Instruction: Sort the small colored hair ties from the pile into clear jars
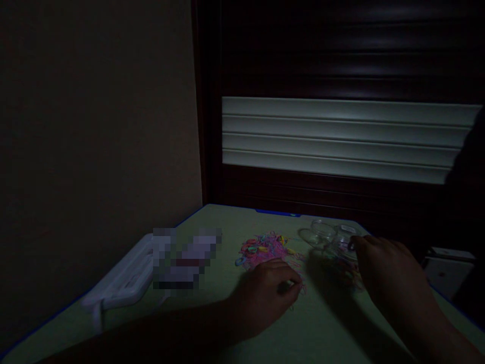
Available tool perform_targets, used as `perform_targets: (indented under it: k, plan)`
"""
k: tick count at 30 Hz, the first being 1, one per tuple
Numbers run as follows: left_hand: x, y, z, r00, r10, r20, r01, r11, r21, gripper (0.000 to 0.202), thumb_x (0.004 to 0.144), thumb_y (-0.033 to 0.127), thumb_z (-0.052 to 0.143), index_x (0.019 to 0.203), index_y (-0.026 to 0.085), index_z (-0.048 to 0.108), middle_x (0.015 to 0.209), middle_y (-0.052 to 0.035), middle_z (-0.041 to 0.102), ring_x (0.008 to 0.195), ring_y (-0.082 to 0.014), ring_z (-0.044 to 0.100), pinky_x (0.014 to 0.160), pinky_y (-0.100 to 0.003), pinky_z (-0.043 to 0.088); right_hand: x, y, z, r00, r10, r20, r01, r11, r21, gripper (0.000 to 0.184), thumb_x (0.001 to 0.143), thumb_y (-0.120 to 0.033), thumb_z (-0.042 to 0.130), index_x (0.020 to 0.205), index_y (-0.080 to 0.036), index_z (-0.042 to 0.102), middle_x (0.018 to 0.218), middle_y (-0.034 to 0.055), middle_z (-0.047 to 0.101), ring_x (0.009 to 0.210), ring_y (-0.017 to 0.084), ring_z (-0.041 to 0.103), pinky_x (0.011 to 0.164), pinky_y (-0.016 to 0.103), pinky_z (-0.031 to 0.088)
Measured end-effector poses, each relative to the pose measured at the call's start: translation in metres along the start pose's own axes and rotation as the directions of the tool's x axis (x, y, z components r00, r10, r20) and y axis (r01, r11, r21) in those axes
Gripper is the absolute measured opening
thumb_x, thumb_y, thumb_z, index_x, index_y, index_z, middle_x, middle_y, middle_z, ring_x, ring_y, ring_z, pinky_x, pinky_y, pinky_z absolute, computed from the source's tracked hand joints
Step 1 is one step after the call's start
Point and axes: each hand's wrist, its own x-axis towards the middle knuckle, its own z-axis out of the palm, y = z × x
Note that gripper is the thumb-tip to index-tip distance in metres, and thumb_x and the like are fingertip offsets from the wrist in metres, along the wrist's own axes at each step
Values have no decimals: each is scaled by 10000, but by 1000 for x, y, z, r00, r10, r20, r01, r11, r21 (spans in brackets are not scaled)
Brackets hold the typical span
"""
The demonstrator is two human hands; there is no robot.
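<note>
A tangled pile of colourful elastic hair bands (271,247), mostly pink with some thicker ties, lies on the pale green table (242,349). My left hand (267,296) is just in front of it, thumb and forefinger pinched together. Beside those fingertips shows a thin pinkish loop (303,289); whether it is held cannot be told. At the right, my right hand (386,263) hovers by several clear round plastic containers (322,230), its fingers closed at the rim of one. A darker group of bands (348,275) lies below it in shadow.
A white stand-like board (125,270) and a blurred-out object (189,260) stand at the left. A pale box (449,268) is beyond the table's right edge. A wall (94,126) and a dark panel with white slats (333,139) border the table.
</note>
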Motion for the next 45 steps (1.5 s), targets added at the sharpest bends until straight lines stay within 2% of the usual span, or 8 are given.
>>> perform_targets:
  k: [13,16,20,24,29,37,41,45]
  plan:
    - [-1,0,1,1000,6,14,-6,1000,-6,99,797,125,543,782,163,632,780,-7,631,779,-119,568,744,-217,410,0,-4,-4,999,-40,5,39,996,79,255,713,-23,457,868,-143,621,830,108,646,742,245,586,679,354,407]
    - [-1,-1,1,1000,11,23,-11,1000,5,94,793,125,548,786,171,630,780,1,630,778,-119,566,735,-217,404,1,-12,-3,998,-54,-19,57,962,267,265,780,-72,427,959,-152,605,890,107,639,783,232,588,675,327,426]
    - [-1,-3,1,1000,10,25,-10,1000,-2,90,797,129,545,795,175,622,811,5,632,798,-119,565,744,-218,399,0,-23,7,991,-134,-8,114,809,577,244,825,-140,396,945,-194,601,935,85,634,804,184,597,687,276,435]
    - [-2,-3,3,1000,0,25,0,1000,10,71,793,144,559,798,180,621,805,10,631,790,-118,564,731,-214,399,0,-32,13,945,-310,103,168,730,663,214,805,-141,411,780,-216,610,813,39,638,697,147,595,632,248,408]
    - [-1,-4,0,998,9,57,-11,1000,29,91,786,114,548,780,169,620,768,12,627,760,-107,566,719,-198,399,-2,-41,11,873,-414,256,164,746,645,211,816,-205,416,716,-208,602,714,14,624,597,115,565,524,215,353]
    - [18,-15,-44,983,-24,182,-51,916,397,142,812,121,489,764,163,615,749,-13,626,731,-147,565,684,-242,401,-5,-43,1,892,-378,248,119,726,677,293,860,-267,381,686,-200,607,698,27,614,570,115,546,494,225,339]
    - [26,-18,-73,964,-177,199,17,786,617,187,820,119,444,789,144,626,810,-67,634,785,-193,571,708,-286,406,-7,-41,-4,897,-386,218,126,694,709,326,878,-284,363,685,-198,613,676,29,608,565,114,541,499,231,345]
    - [27,-25,-87,945,-258,200,76,771,632,197,802,133,450,842,159,641,860,-77,648,812,-200,584,700,-276,408,-7,-41,-9,888,-401,225,139,702,699,322,881,-238,351,674,-192,593,657,18,594,528,104,523,469,227,329]
